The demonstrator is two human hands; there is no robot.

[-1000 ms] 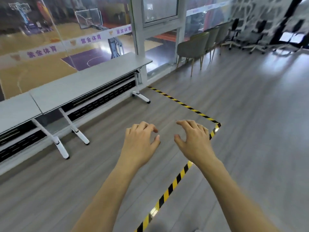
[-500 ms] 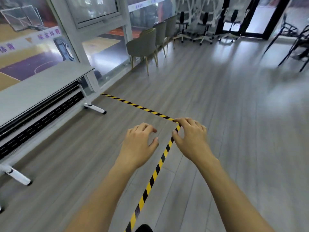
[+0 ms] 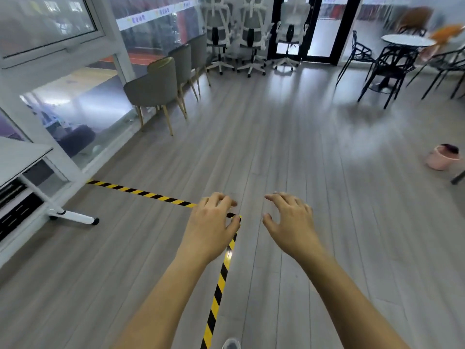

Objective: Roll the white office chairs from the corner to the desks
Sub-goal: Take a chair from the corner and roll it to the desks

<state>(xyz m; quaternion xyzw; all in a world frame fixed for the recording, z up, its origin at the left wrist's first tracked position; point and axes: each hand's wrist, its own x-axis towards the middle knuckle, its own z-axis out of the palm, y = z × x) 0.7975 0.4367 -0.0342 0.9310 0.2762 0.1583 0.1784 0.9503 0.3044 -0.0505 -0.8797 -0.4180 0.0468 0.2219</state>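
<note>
Three white office chairs stand in the far corner by the glass wall and a black-framed door: one on the left (image 3: 217,34), one in the middle (image 3: 251,36) and one on the right (image 3: 289,34). The corner of a grey desk (image 3: 17,157) on white wheeled legs shows at the left edge. My left hand (image 3: 212,226) and my right hand (image 3: 289,222) are stretched out in front of me over the floor, fingers loosely curled, holding nothing. Both are far from the chairs.
Three grey padded chairs (image 3: 156,86) line the glass wall on the left. Black wire chairs (image 3: 385,64) and a round table (image 3: 407,41) stand at the back right. A pink bucket (image 3: 441,157) sits on the floor at right. Yellow-black tape (image 3: 141,192) marks the floor.
The view has swung right and forward: the desks have slid off to the left and the white chairs in the corner have come closer. My hands keep the same pose.
</note>
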